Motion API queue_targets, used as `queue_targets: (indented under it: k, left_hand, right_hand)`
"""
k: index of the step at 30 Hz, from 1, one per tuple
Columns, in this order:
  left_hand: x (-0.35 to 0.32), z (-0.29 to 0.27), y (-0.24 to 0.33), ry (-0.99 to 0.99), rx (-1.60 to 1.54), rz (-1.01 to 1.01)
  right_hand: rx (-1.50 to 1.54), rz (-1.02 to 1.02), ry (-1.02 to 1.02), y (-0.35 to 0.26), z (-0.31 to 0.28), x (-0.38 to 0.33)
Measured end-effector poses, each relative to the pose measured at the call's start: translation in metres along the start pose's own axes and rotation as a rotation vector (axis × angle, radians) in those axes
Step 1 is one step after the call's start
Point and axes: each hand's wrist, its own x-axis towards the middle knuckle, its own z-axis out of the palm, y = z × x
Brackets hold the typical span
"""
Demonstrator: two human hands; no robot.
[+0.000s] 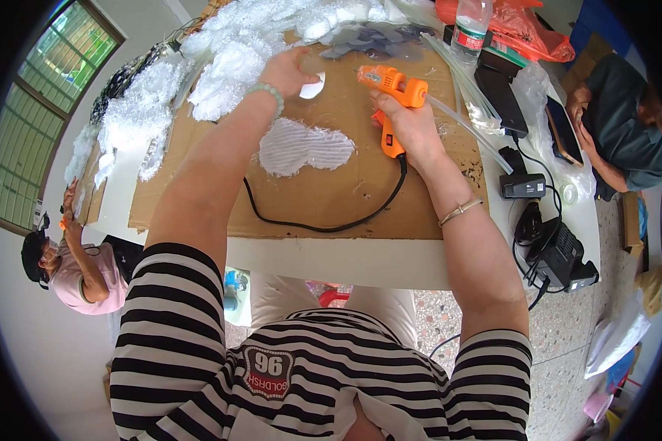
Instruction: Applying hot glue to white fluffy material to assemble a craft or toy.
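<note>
My right hand (410,123) is wrapped round the handle of an orange hot glue gun (392,82), its nozzle pointing left over the cardboard (419,202). A clear glue stick (460,121) sticks out of the gun's back. Farther left, my left hand (287,71) has its thumb and fingers curved about a thin, rounded, pale plastic piece (312,87), its upper part hard to make out. A white, ribbed fabric piece with frayed edges (305,148) lies flat on the cardboard, nearer to me. Beyond both hands is a pile of greyish translucent plastic pieces (379,40).
Heaps of white, shiny mesh-like material (232,66) cover the far left. Spare glue sticks (456,70), a bottle (469,33), a phone (563,131) and a black charger (555,253) lie at right. The gun's black cord (331,229) loops nearer me. Other people sit at both sides.
</note>
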Motion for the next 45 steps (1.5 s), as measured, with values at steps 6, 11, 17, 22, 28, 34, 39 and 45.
queue_targets:
  k: [6,11,17,22,28,34,39,45]
  left_hand:
    - [0.002,-0.049,0.032,0.215,-0.614,-0.085]
    - [-0.031,-0.071,0.038,0.287,-0.943,-0.041]
    - [-0.089,-0.075,0.033,0.19,-1.116,-0.016]
    - [-0.138,-0.058,0.029,0.143,-1.258,-0.081]
    - [-0.161,-0.053,0.016,0.118,-1.156,0.126]
    - [-0.154,-0.047,0.007,0.038,-0.926,0.13]
    - [-0.152,-0.045,-0.009,-0.152,-0.861,0.011]
    - [-0.156,-0.057,0.0,-0.244,-1.326,-0.141]
  right_hand:
    - [0.005,0.036,0.019,-0.002,-0.001,-0.002]
    - [-0.015,0.041,0.026,-0.002,0.001,-0.006]
    - [0.004,0.014,0.029,0.002,-0.001,-0.004]
    - [-0.021,0.027,0.038,-0.003,0.005,-0.007]
    - [-0.013,0.036,0.038,-0.002,0.004,-0.006]
    - [-0.02,0.039,0.045,-0.001,0.003,-0.007]
    - [-0.025,0.04,0.041,0.0,0.003,-0.006]
    - [-0.054,0.032,0.027,0.0,0.001,-0.005]
